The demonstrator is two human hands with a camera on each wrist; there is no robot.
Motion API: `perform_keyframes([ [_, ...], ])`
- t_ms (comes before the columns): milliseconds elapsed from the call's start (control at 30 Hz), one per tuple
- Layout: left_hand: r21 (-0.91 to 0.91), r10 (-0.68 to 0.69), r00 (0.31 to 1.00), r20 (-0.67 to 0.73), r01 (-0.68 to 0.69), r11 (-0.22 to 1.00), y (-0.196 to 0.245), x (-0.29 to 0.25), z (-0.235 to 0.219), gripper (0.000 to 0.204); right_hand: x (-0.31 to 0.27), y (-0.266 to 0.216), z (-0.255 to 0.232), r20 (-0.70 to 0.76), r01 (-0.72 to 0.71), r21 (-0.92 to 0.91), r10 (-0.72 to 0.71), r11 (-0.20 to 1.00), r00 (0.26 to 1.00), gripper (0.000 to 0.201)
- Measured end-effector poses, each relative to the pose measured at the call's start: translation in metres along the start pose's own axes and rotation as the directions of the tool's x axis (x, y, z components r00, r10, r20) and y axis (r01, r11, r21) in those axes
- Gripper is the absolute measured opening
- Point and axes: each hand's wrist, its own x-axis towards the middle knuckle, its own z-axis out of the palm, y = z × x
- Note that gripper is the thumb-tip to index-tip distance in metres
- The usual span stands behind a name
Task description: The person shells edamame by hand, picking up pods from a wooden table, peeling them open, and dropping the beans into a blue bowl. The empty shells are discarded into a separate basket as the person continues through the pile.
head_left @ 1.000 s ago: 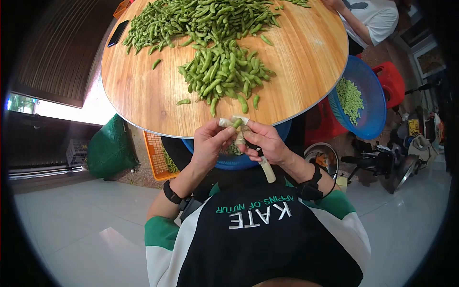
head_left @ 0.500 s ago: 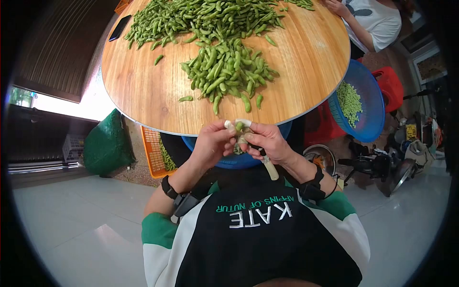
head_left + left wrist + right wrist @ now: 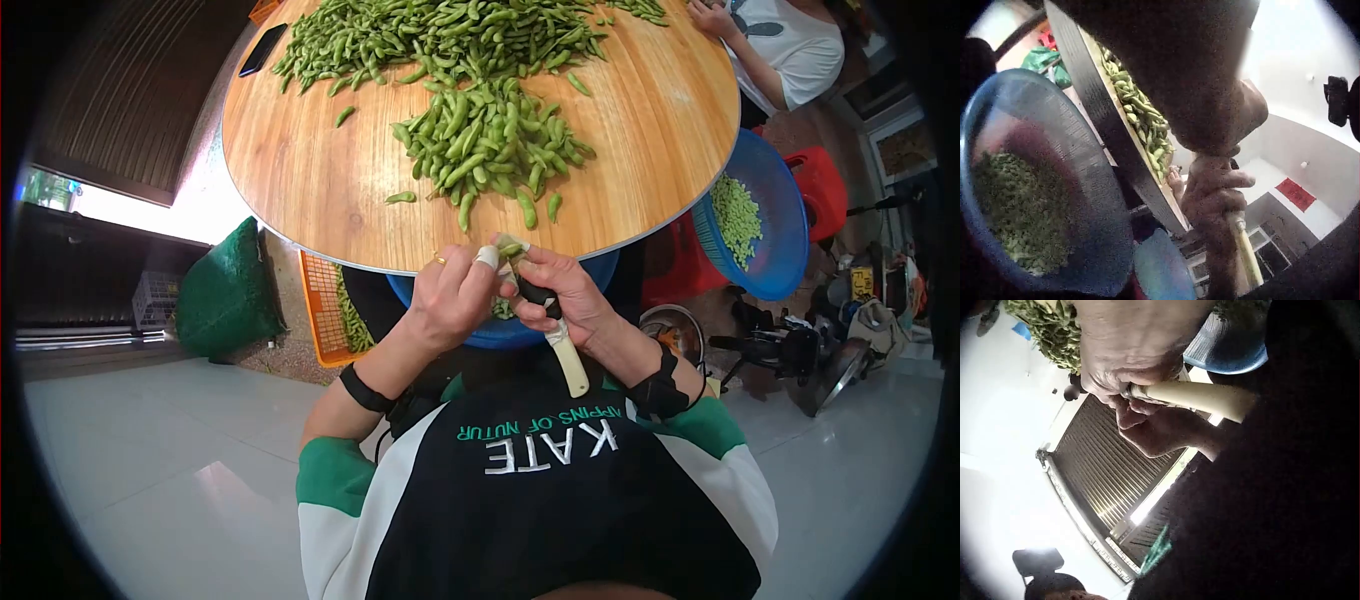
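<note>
Both hands meet just off the table's near edge, white wraps on some fingertips. A green soybean pod [image 3: 511, 248] lies between them. My left hand [image 3: 450, 292], back upward and fingers curled, pinches at the pod; its thumb is hidden. My right hand [image 3: 566, 292] steadies the pod with thumb and forefinger while its lower fingers grip a cream-handled tool [image 3: 568, 362], the handle pointing back at my body. The tool's working end is hidden in the grip. In the right wrist view the cream handle [image 3: 1204, 399] sticks out from the fist.
Piled pods [image 3: 490, 140] cover part of the round wooden table [image 3: 320, 200]. A blue basin [image 3: 500, 333] sits below the hands; another blue basin [image 3: 775, 235] at right holds shelled beans. An orange crate [image 3: 325, 320] stands left. A phone [image 3: 263, 50] lies on the table; another person [image 3: 785, 50] sits opposite.
My left hand has rolled from thumb-side up to back up, its fingers curling at the pod. The tool handle has swung slightly toward my body. The pod now shows lying flatter.
</note>
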Motion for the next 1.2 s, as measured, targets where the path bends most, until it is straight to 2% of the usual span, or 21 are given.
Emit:
perform_keyframes([
  [100,0.004,0.025,0.997,-0.071,-0.025,1.000,0.002,0.009,-0.002,0.020,-0.002,-0.001,0.004,-0.009,0.022,-0.045,-0.022,0.999,1.000,0.041],
  [200,-0.170,-0.083,0.993,-0.088,0.067,0.983,0.002,0.011,-0.002,0.022,-0.003,-0.003,0.008,-0.013,0.039,-0.071,-0.040,0.997,0.999,0.041],
  [267,-0.367,-0.186,0.979,-0.088,0.141,0.919,0.002,0.012,-0.001,0.020,-0.002,-0.003,0.009,-0.018,0.041,-0.078,-0.043,0.996,0.999,0.041],
  [300,-0.367,-0.186,0.979,-0.088,0.142,0.920,0.003,0.012,-0.001,0.020,-0.002,-0.003,0.009,-0.025,0.066,-0.105,-0.069,0.992,0.997,0.041],
  [367,-0.583,-0.456,0.885,0.092,0.419,0.696,0.009,0.011,-0.003,0.017,-0.005,-0.003,0.009,-0.034,0.091,-0.131,-0.096,0.987,0.995,0.040],
  [400,-0.582,-0.456,0.886,0.087,0.417,0.698,0.010,0.013,-0.006,0.017,-0.006,-0.005,0.010,-0.032,0.123,-0.187,-0.131,0.975,0.991,0.035],
  [433,-0.720,-0.611,0.727,0.313,0.601,0.347,0.010,0.015,-0.009,0.018,-0.006,-0.007,0.011,-0.026,0.154,-0.241,-0.165,0.958,0.986,0.031],
  [467,-0.723,-0.638,0.529,0.561,0.688,-0.065,0.011,0.016,-0.011,0.018,-0.007,-0.008,0.012,-0.023,0.155,-0.240,-0.165,0.958,0.986,0.031],
  [500,-0.721,-0.637,0.528,0.561,0.690,-0.064,0.013,0.013,-0.011,0.018,-0.008,-0.010,0.012,-0.026,0.170,-0.358,-0.192,0.918,0.981,0.030],
  [533,-0.712,-0.634,0.642,0.431,0.674,0.198,0.015,0.009,-0.007,0.017,-0.009,-0.011,0.012,-0.025,0.181,-0.472,-0.218,0.863,0.976,0.030],
  [567,-0.652,-0.585,0.751,0.307,0.614,0.445,0.016,0.007,-0.004,0.016,-0.009,-0.011,0.011,-0.026,0.182,-0.471,-0.220,0.863,0.975,0.030],
  [600,-0.652,-0.582,0.751,0.311,0.614,0.445,0.014,0.005,-0.003,0.016,-0.010,-0.009,0.011,-0.020,0.181,-0.464,-0.215,0.867,0.976,0.031],
  [633,-0.492,-0.433,0.893,0.125,0.435,0.754,0.011,0.003,-0.002,0.017,-0.011,-0.008,0.011,-0.014,0.180,-0.458,-0.210,0.870,0.978,0.033],
  [667,-0.248,-0.206,0.978,-0.011,0.197,0.948,0.009,0.002,0.000,0.019,-0.011,-0.008,0.011,-0.016,0.182,-0.457,-0.213,0.871,0.977,0.033],
  [700,-0.169,-0.124,0.991,-0.042,0.115,0.979,0.009,0.002,0.002,0.024,-0.010,-0.006,0.011,-0.031,0.168,-0.427,-0.200,0.888,0.979,0.035],
  [733,-0.171,-0.126,0.991,-0.039,0.118,0.978,0.011,0.001,0.002,0.024,-0.010,-0.005,0.010,-0.045,0.153,-0.395,-0.185,0.906,0.982,0.037],
  [800,-0.019,-0.050,0.999,0.004,0.050,0.999,0.013,-0.001,-0.001,0.023,-0.010,-0.003,0.010,-0.063,0.133,-0.412,-0.173,0.901,0.983,0.038],
  [933,0.033,-0.056,0.996,0.063,0.054,0.998,0.011,-0.005,0.001,0.023,-0.012,0.003,0.012,-0.061,0.126,-0.467,-0.174,0.875,0.983,0.039],
  [1000,0.048,0.017,1.000,-0.011,-0.017,0.999,0.009,-0.003,0.005,0.019,-0.009,0.005,0.009,-0.071,0.123,-0.473,-0.177,0.872,0.982,0.040],
  [1100,0.056,0.052,0.998,-0.021,-0.051,0.997,0.010,-0.002,0.002,0.020,-0.009,0.006,0.009,-0.085,0.114,-0.509,-0.181,0.853,0.980,0.041],
  [1200,0.053,0.031,0.999,-0.038,-0.029,0.998,0.008,-0.006,0.006,0.019,-0.011,0.006,0.010,-0.082,0.098,-0.506,-0.161,0.857,0.984,0.041],
])
